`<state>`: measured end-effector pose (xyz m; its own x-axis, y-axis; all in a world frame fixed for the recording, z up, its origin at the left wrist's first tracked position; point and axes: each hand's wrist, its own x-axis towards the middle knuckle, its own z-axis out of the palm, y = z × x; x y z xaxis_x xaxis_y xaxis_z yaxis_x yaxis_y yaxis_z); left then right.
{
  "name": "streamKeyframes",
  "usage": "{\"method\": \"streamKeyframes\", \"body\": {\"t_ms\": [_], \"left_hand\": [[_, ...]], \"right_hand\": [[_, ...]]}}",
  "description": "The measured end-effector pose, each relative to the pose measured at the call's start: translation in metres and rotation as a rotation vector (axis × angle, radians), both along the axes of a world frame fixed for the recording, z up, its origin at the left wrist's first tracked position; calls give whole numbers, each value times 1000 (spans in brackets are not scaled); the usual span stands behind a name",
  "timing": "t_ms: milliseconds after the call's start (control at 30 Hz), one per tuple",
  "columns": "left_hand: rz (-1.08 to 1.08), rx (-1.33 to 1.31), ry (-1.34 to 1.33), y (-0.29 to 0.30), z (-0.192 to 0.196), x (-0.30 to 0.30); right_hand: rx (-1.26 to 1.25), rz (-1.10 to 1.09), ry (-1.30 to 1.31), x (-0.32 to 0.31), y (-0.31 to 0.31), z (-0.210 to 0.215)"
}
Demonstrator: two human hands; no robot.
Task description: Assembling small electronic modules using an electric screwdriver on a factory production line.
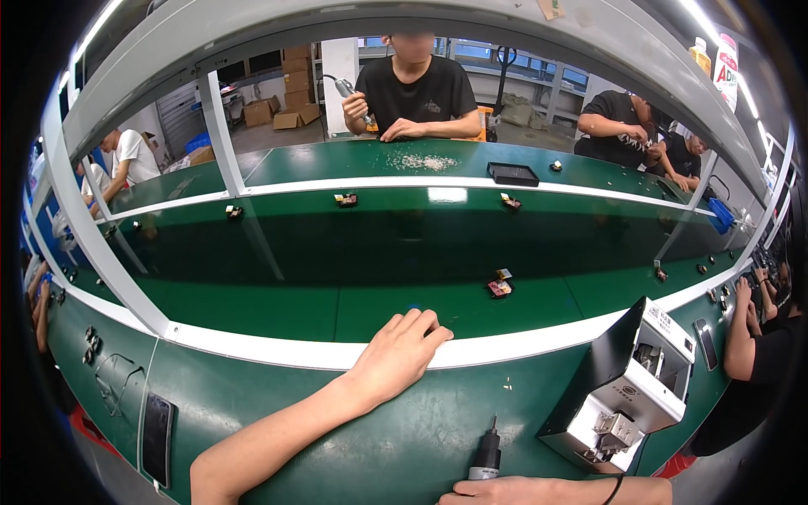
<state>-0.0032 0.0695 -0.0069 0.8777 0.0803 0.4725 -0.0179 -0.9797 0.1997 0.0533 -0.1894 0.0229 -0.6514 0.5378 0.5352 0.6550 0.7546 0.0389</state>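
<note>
My left hand [402,353] rests across the white rail, its bent fingers hanging over the far side, somewhat apart. The fingertips are partly hidden, and a small blue spot shows beside them; nothing held is visible. At the lower edge, my right hand [505,490] is closed around an electric screwdriver [486,454], whose thin bit points away from me. A few tiny pale pieces [507,384] lie on the green bench [337,454] beyond the bit. To the right of the screwdriver stands a black and silver machine [623,391] with an open front.
Beyond the white rail [252,341], a green belt carries small black parts, one with a yellow top [500,284]. A phone [157,439] and glasses [116,383] lie left; another phone [705,343] lies right. Opposite, a person [421,93] holds a tool near scattered pieces and a black tray [512,174].
</note>
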Motion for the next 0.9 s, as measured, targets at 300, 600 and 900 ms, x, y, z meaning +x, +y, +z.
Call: {"method": "streamKeyframes", "body": {"t_ms": [300,600,900], "left_hand": [[-6,-13,-2,-1,4,0],[-13,-34,-4,-3,4,1],[0,1,4,1,4,-4]], "right_hand": [[-6,-1,0,-1,-1,0],[0,-8,-4,-2,-1,2],[-2,9,6,-1,2,0]]}}
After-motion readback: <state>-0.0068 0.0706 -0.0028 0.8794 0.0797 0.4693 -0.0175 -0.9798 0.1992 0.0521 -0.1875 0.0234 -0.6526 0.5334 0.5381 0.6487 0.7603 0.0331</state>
